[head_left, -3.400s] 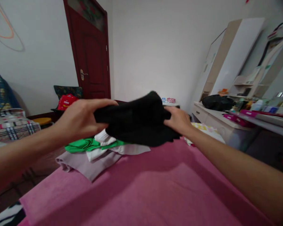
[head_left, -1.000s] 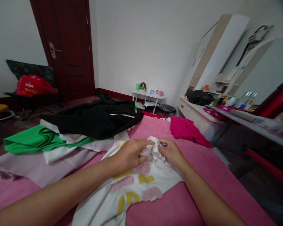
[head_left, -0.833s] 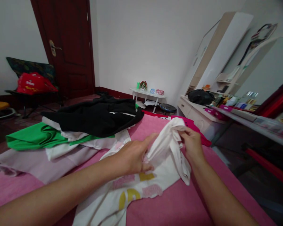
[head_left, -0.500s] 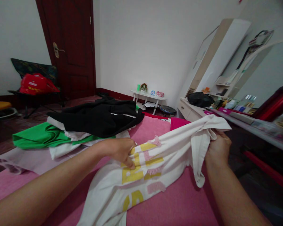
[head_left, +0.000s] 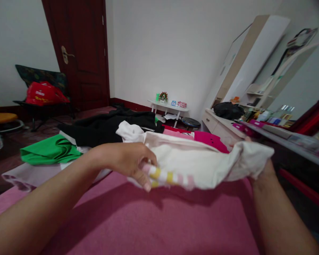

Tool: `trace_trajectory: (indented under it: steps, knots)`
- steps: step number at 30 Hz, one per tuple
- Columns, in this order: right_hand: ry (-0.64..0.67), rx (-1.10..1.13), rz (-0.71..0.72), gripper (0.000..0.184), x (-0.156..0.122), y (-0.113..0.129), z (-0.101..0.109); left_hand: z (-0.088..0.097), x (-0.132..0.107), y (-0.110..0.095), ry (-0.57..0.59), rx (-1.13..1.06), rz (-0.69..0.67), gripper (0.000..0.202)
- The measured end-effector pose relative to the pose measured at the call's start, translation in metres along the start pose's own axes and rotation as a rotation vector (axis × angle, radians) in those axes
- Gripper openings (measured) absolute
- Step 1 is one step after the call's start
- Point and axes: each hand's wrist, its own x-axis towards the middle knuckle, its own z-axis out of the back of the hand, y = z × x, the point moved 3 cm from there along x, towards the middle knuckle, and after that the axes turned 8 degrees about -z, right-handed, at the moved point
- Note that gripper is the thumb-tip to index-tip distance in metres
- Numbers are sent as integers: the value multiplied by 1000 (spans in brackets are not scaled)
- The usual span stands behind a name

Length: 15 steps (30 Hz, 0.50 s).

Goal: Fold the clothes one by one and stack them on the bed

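Both my hands hold a white T-shirt [head_left: 202, 163] with yellow and pink print, lifted flat above the pink bedspread [head_left: 154, 219]. My left hand [head_left: 124, 163] grips its left side with the fingers curled under the printed edge. My right hand [head_left: 266, 166] is almost wholly hidden beneath the shirt's bunched right end, which it holds up. Beyond the shirt lie a black garment [head_left: 106, 127], a green garment [head_left: 49, 150] and a magenta garment [head_left: 208, 140].
A pale lilac cloth [head_left: 23, 173] lies under the pile at the bed's left edge. A dresser [head_left: 220, 124] with a black bag [head_left: 228, 109] stands at right, a small white table [head_left: 168, 106] by the far wall, a dark red door [head_left: 82, 53] at left.
I set the black garment on the pile, picked up the white printed shirt, spread it apart with both hands and raised it off the bed to a flat, level hold.
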Motion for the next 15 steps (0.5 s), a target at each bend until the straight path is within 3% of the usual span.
trace_trajectory:
  steps: [1, 3, 6, 10, 15]
  knots:
    - [70, -112, -57, 24, 1, -5, 2, -10, 1, 0, 138, -110, 20, 42]
    - [197, -319, -41, 32, -2, -13, -1, -25, 7, 3, 233, -290, 35, 42]
    - [414, -601, 13, 34, -18, -29, -23, -41, 25, 11, 87, -301, -31, 29]
    - [778, -849, 0, 20, -55, -62, -58, -57, 42, 27, -96, 66, -139, 24]
    - [930, -1120, 241, 17, -81, -85, -74, -71, 48, 49, -182, 289, -47, 27]
